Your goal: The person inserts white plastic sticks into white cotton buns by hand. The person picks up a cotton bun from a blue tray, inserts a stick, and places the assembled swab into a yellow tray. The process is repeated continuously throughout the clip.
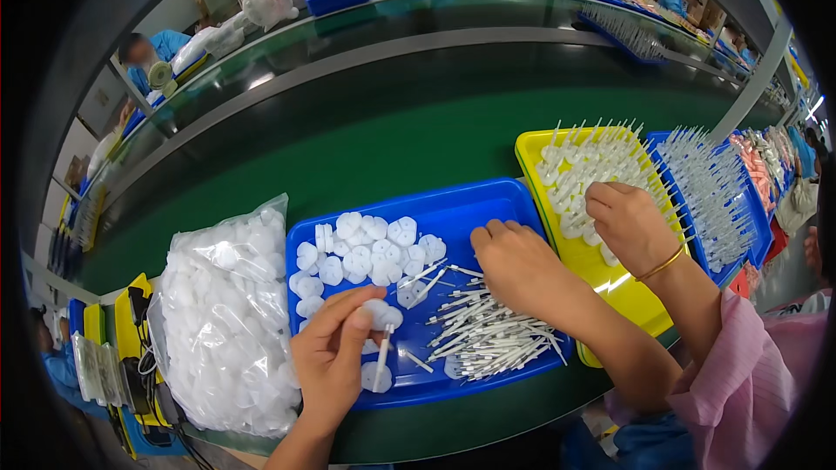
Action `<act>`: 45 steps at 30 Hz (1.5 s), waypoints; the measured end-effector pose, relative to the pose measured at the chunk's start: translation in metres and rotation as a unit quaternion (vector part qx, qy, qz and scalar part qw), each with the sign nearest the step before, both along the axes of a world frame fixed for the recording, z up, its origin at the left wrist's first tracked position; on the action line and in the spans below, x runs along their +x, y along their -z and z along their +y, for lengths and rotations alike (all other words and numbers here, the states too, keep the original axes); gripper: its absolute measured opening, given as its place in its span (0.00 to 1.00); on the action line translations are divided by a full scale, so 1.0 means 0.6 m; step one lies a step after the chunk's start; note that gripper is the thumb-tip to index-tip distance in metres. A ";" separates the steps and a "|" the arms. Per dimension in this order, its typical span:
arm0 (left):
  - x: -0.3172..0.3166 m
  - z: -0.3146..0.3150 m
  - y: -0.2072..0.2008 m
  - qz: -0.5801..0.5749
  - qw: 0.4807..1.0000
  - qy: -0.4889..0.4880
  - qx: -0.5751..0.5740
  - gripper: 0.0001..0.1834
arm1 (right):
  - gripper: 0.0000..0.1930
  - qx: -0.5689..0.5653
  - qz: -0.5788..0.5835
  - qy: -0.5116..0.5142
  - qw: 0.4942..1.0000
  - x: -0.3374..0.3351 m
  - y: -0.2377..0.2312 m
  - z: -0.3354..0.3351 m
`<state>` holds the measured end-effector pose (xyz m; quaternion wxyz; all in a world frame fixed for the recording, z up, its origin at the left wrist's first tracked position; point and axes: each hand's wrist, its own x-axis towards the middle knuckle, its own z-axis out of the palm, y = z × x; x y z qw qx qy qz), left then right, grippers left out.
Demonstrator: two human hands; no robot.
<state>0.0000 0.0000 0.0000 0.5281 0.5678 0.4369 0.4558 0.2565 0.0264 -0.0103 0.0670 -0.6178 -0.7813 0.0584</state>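
My left hand (335,348) is closed in a pinch on a white flower-shaped disc (380,313) at the front left of a blue tray (501,196). A thin white stick (382,359) extends downward from this disc. My right hand (522,265) is over the tray's right side, palm down with fingers curled; its fingertips are hidden, and I cannot make out what they hold. Below it lies a heap of thin white sticks (492,335) with fine tips. Loose white flower-shaped discs (357,257) cover the tray's left half.
A clear bag of white discs (228,322) stands left. A co-worker's hand (640,222) with a bracelet and pink sleeve reaches over a yellow tray (610,283) of discs with upright sticks. Another blue tray (707,200) lies beyond. A metal rail (348,61) crosses the green table.
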 end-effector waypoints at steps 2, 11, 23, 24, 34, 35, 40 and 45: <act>0.006 0.006 -0.002 -0.006 1.000 0.016 -0.003 0.16 | 0.10 0.069 0.111 -0.042 0.991 -0.004 -0.007 -0.015; -0.003 0.007 0.011 -0.250 0.943 0.134 -0.173 0.08 | 0.10 0.017 0.465 -0.111 0.878 -0.050 -0.058 -0.094; -0.002 0.003 0.022 -0.238 0.955 0.132 -0.119 0.08 | 0.06 -0.076 0.503 -0.028 0.860 -0.056 -0.050 -0.102; -0.001 0.002 0.023 -0.204 0.967 0.126 -0.090 0.08 | 0.06 -0.079 0.496 -0.025 0.864 -0.055 -0.052 -0.103; 0.009 -0.005 0.019 -0.069 0.984 0.131 0.095 0.14 | 0.09 -0.073 0.417 -0.052 0.905 -0.063 -0.049 -0.108; 0.008 -0.003 0.022 -0.084 0.982 0.140 0.090 0.14 | 0.09 -0.076 0.411 -0.051 0.907 -0.063 -0.049 -0.110; 0.001 0.003 0.027 -0.155 0.972 0.175 0.029 0.13 | 0.08 -0.102 0.471 -0.061 0.874 -0.061 -0.043 -0.111; -0.006 0.004 0.035 -0.166 0.968 0.189 -0.007 0.13 | 0.08 -0.062 0.435 -0.066 0.896 -0.062 -0.038 -0.112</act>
